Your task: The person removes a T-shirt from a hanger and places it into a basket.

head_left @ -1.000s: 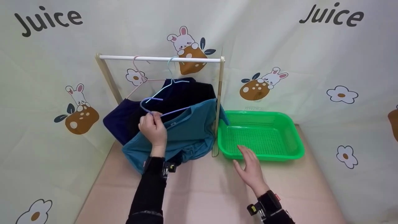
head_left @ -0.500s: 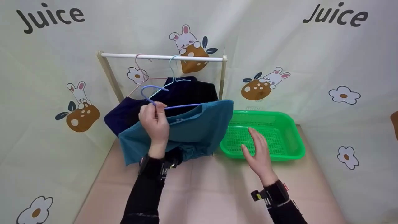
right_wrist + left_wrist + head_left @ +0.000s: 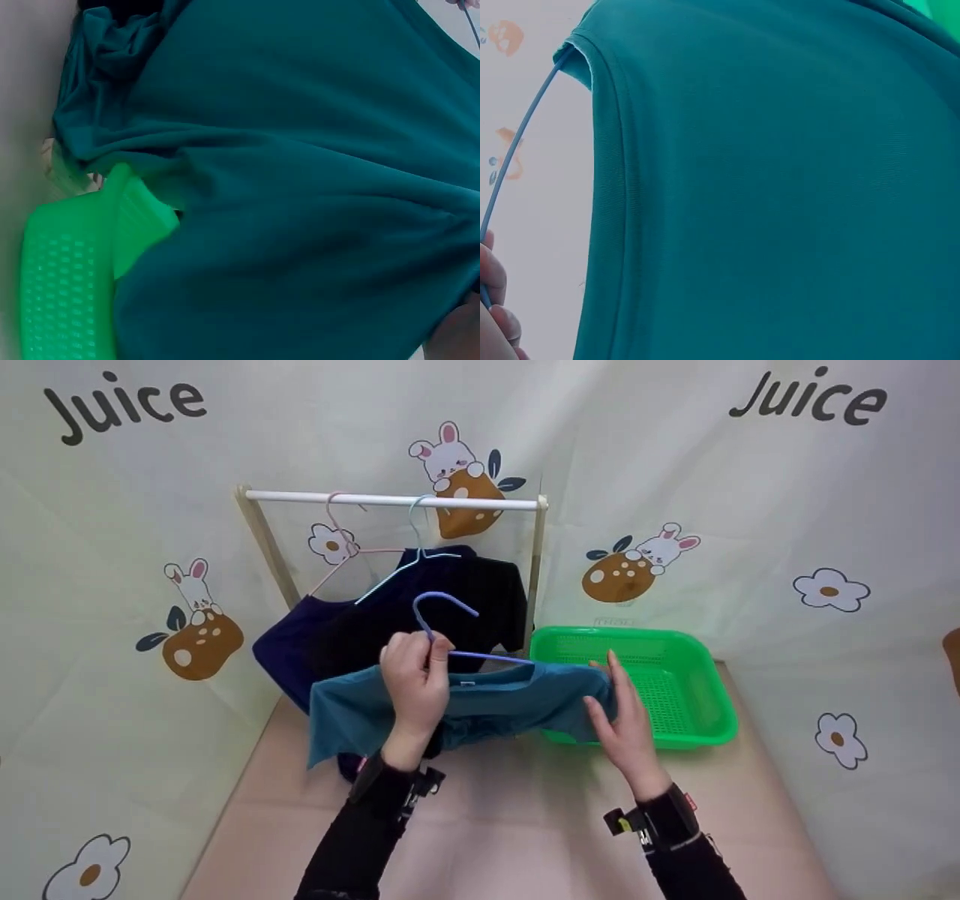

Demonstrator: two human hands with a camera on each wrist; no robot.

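In the head view my left hand (image 3: 416, 682) grips a purple-blue clothes hanger (image 3: 491, 657) just below its hook, which points up. From this hanger hangs a teal T-shirt (image 3: 495, 701), its neckline towards the top. The left wrist view shows the hanger wire running into the teal collar (image 3: 609, 150). My right hand (image 3: 626, 727) touches the shirt's right shoulder, fingers straight, the thumb on the near side. In the right wrist view the shirt covers most of the picture, and only a bit of the right hand (image 3: 454, 334) shows.
Behind stands a rack with a white rod (image 3: 300, 497). A pink hanger (image 3: 330, 574) and a light-blue hanger (image 3: 386, 583) with dark clothes (image 3: 480, 592) hang from it. A green basket (image 3: 716, 727) stands at right, partly behind the shirt. Printed cloth walls surround the table (image 3: 495, 825).
My left hand has carried the hanger and T-shirt rightwards and, lately, lower, away from the rack. My right hand rose and now touches the shirt's shoulder.
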